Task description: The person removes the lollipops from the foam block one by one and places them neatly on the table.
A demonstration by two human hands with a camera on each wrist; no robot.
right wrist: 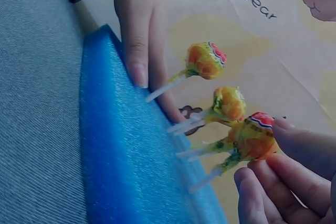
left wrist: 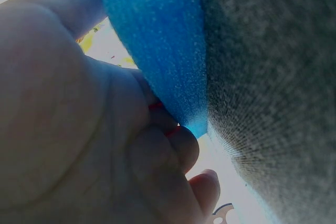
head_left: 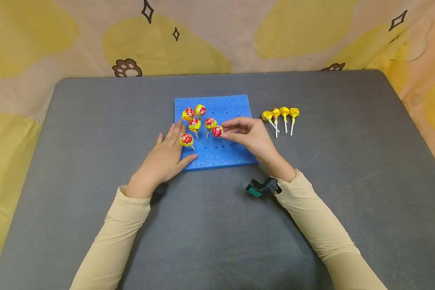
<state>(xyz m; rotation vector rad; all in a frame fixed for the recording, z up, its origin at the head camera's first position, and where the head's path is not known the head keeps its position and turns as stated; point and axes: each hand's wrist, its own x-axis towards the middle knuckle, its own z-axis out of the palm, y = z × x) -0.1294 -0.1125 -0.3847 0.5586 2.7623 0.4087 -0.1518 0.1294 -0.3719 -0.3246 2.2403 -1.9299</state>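
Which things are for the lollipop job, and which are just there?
For the job: blue foam, lollipops standing in it, probably four loose lollipops beside it.

Just there: patterned cloth, black wrist gadget.

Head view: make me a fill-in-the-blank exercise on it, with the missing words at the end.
1. The foam is coloured ____.
2. The hand pinching a lollipop is the person's ____ one.
3. Off the foam, the lollipops lying on the table number ____.

Missing words: blue; right; four.
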